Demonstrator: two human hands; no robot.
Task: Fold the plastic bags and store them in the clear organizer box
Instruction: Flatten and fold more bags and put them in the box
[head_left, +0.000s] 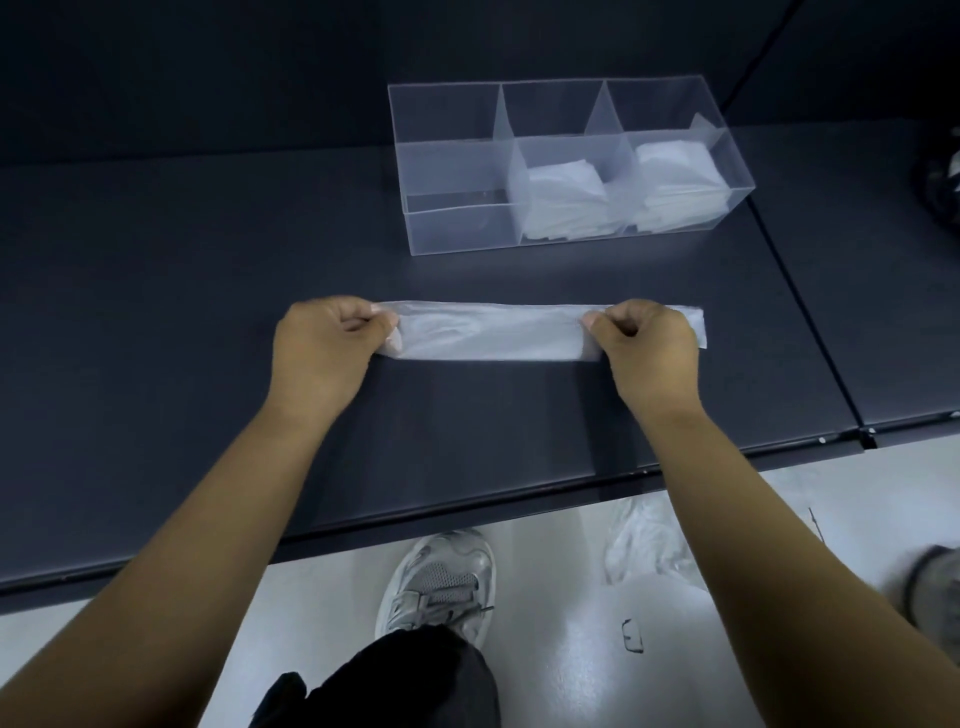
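Both hands, left hand and right hand, pinch the ends of a long folded plastic bag flat on the table, which I'd say next needs folding end over end for the organizer box.

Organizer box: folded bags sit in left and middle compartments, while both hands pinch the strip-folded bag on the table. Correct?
No: the head view shows the folded bags in the middle and right compartments of the organizer box. The left hand and right hand do pinch the strip-folded bag on the table.
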